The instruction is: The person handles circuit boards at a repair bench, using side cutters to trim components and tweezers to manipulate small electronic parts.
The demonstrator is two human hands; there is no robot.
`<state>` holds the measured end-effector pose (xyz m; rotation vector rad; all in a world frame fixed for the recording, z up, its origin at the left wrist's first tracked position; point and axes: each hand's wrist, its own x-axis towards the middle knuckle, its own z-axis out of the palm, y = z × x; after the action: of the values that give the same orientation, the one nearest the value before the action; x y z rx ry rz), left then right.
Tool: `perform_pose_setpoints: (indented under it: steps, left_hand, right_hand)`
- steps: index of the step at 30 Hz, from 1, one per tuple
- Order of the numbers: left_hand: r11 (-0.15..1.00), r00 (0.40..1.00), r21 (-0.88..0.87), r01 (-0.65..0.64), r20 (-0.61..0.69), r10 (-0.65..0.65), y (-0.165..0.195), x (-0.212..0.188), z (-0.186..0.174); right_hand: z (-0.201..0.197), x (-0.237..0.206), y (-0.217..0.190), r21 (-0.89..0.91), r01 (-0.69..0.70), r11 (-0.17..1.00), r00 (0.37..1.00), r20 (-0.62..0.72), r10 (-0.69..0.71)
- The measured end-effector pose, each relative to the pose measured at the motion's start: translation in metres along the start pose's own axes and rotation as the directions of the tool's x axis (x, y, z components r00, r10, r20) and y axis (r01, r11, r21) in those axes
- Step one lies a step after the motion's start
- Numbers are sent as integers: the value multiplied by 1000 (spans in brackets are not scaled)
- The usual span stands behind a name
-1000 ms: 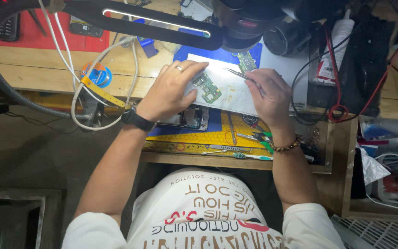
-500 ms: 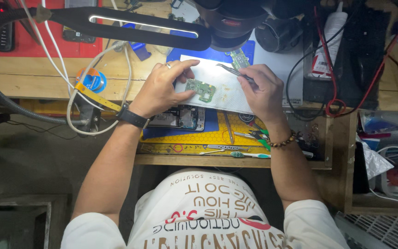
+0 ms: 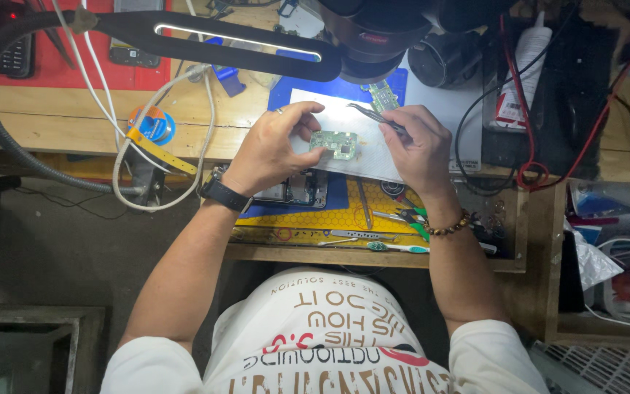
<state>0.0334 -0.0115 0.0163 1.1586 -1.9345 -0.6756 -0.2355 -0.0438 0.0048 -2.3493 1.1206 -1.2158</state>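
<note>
Cluttered wooden bench [image 3: 52,120] is sitting under a black lamp arm [image 3: 205,36]. Left hand [image 3: 275,149] is pinching a small green board [image 3: 334,144] over the white sheet [image 3: 373,157], and right hand [image 3: 421,146] is gripping tweezers [image 3: 373,115] just above it.

A long LED lamp bar [image 3: 238,38] over the far edge of the workbench [image 3: 52,120] throws a bright pool onto the white sheet [image 3: 373,149], which glares nearly to blank. Beyond it, the floor at the near left falls into dim shadow. Edges bend slightly from wide-angle distortion, and fine detail stays soft.
</note>
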Motion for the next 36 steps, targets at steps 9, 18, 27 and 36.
perform_pose_setpoints:
  steps: [9, 18, 27, 36]
  left_hand:
    - [1000, 1000, -13, 17, -21, -18, -1, 1, 5]
    - [983, 995, 181, -35, -83, 50, 4, -11, 14]
    - [992, 999, 112, -54, 6, 53, -1, -14, 2]
    - [997, 977, 51, -58, -203, 67, -12, -4, 6]
  right_hand:
    - [0, 0, -1, -13, 5, 1000, 1000, 0, -5]
    - [1, 0, 1, -17, 5, 1000, 1000, 7, -5]
    - [1, -1, 4, -43, 18, 999, 1000, 15, -18]
    - [2, -1, 3, -35, 27, 999, 1000, 6, -27]
